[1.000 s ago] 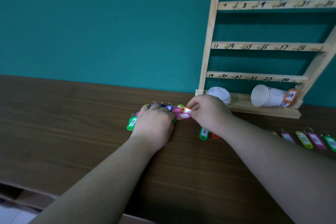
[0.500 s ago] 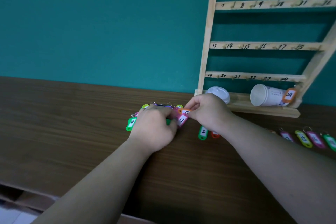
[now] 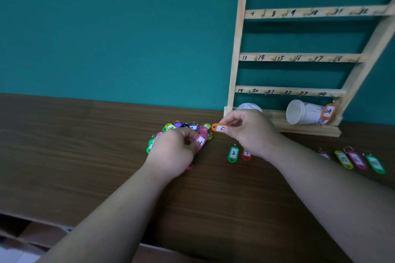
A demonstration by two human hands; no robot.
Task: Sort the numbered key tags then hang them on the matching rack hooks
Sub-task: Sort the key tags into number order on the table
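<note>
A: Where are the tags, and how are they held?

B: An orange tag (image 3: 220, 128) is pinched between thumb and fingers of the right grip (image 3: 250, 132), at the right edge of the pile (image 3: 186, 126), near the foot of the rack (image 3: 237, 60). A pink tag (image 3: 201, 140) is clamped in the curled fingers of the left grip (image 3: 173, 151), which is laid over the pile's near side.

A: What could be got wrong?

B: The orange tag's number is seen sideways and cannot be read with certainty. If it were misread, the tag would be laid out of order and then hung on the wrong hook.

A: Anything else?

B: The rings in the pile are bunched together. If the pink tag were lifted while snagged, others could be dragged along and scattered over the surface (image 3: 85, 145). A green tag (image 3: 233, 153) and a red tag (image 3: 246, 153) lie just beside the right wrist. They could be swept aside by the forearm if the row (image 3: 355, 159) far to the right is reached for. The cup (image 3: 303, 112), lying on its side on the rack's base, could be knocked and rolled.
</note>
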